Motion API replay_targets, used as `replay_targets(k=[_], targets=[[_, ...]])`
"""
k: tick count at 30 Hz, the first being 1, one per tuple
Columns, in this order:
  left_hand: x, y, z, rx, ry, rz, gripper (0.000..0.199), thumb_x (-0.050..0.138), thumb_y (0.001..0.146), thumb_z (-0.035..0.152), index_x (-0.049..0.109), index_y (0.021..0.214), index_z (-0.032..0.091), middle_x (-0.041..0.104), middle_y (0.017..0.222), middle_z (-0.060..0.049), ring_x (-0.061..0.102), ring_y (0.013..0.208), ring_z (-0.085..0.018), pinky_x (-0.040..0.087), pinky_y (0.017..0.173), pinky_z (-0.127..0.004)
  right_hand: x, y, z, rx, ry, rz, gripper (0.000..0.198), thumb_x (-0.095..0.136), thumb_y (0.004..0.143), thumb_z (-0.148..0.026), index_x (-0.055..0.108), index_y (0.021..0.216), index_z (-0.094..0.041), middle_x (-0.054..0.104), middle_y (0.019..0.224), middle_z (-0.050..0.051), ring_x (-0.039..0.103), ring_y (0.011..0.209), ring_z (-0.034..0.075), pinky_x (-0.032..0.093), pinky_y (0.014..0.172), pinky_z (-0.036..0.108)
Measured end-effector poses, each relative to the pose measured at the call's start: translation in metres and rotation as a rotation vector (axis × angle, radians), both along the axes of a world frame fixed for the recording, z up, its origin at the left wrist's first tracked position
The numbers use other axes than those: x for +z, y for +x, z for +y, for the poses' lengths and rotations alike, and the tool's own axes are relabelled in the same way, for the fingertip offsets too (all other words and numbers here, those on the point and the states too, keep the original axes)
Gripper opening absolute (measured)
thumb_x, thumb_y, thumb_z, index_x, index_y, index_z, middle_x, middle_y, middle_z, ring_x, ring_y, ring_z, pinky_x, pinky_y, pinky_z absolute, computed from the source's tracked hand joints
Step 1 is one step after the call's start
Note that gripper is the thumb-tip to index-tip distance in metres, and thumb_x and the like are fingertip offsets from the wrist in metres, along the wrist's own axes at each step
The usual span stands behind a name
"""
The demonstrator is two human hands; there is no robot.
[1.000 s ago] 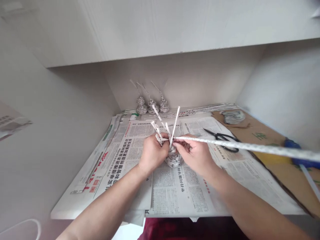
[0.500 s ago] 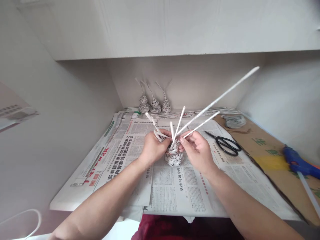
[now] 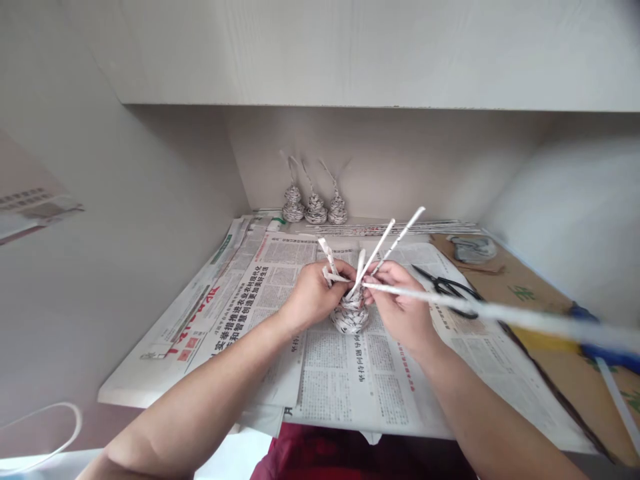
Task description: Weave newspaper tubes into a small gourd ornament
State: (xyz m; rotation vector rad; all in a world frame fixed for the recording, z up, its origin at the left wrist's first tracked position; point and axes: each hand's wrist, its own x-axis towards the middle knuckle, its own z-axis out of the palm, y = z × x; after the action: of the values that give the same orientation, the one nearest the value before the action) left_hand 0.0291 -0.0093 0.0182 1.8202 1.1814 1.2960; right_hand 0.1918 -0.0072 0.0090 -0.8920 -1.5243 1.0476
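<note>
Soft even daylight, faint shadows; edges warped, right side motion-blurred.

Both bare forearms reach forward from the lower corners and converge near the middle. The left hand (image 3: 314,295) is curled, knuckles up, fingers bent inward and closed round what it grips, thumb toward the right hand. The right hand (image 3: 403,308) sits just beside it, almost touching, wrist slightly bent, back of the hand up, its fingertips (image 3: 373,283) pinched together at the near side of the grip. The left forearm runs in from the lower left, the right forearm from the lower right; both elbows lie out of view.
</note>
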Motion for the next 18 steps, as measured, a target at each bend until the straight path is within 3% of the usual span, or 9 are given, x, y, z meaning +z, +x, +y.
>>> replay_targets(k=[4,10,14,18], targets=[[0.001,-0.002,-0.001,-0.028,0.106,0.106,0.023,0.053,0.073,0.003,0.069,0.078,0.018,0.07,0.084,-0.003,0.064,0.08,-0.016,0.049,0.077,-0.027,0.004,0.001,-0.002,-0.001,0.057,-0.094,0.016,0.06,0.084,-0.035,0.064,0.093,-0.022,0.067,0.08,0.003,0.063,0.067,0.018,0.051,0.057,0.028],[0.006,-0.006,-0.002,-0.126,0.132,0.207,0.025,0.05,0.074,0.002,0.067,0.083,0.018,0.068,0.088,-0.004,0.062,0.083,-0.016,0.049,0.079,-0.029,0.002,0.007,0.004,-0.156,0.221,-0.261,0.011,0.063,0.081,-0.029,0.069,0.085,-0.021,0.067,0.082,0.005,0.063,0.074,0.019,0.049,0.066,0.029],[0.009,-0.007,-0.003,-0.2,0.129,0.234,0.027,0.049,0.073,0.0,0.066,0.084,0.017,0.067,0.087,-0.005,0.061,0.082,-0.016,0.049,0.079,-0.029,0.006,0.01,0.007,-0.014,0.081,-0.183,0.013,0.06,0.083,-0.031,0.068,0.083,-0.02,0.068,0.076,0.003,0.064,0.072,0.019,0.051,0.065,0.03],[0.007,-0.005,-0.003,-0.153,0.149,0.248,0.029,0.047,0.073,0.0,0.067,0.084,0.018,0.066,0.088,-0.005,0.061,0.083,-0.016,0.049,0.078,-0.029,0.015,0.015,0.009,0.119,-0.053,-0.159,0.015,0.063,0.08,-0.032,0.068,0.086,-0.019,0.069,0.082,0.004,0.065,0.072,0.019,0.054,0.066,0.032]])
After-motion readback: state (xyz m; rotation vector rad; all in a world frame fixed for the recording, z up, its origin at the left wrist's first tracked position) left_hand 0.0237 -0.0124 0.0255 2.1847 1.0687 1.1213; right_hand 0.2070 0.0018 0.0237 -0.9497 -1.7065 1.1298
